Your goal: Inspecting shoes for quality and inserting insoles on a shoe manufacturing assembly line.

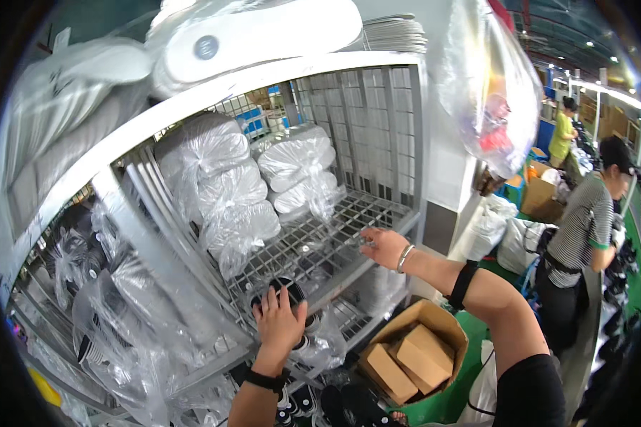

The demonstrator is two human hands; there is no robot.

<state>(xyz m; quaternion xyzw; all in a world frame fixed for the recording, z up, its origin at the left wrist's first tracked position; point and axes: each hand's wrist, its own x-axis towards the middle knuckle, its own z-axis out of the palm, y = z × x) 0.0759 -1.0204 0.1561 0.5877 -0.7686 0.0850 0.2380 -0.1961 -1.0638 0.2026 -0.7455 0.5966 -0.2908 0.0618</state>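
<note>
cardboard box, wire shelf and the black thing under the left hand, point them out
cardboard box (445, 329): head view, on its upper right rim.
wire shelf (349, 217): head view, on a bare patch of the grid.
black round object (286, 286): head view, on its top edge above the left hand (278, 326).

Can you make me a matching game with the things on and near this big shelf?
Things:
1. left hand
2. right hand
3. cardboard box
4. clear bag

Places:
A. on the green floor, open
B. up high at the shelf's right side
C. on a black round thing at the wire shelf's front
D. at the wire shelf's right front edge

Pairs: 1-C, 2-D, 3-A, 4-B
</note>
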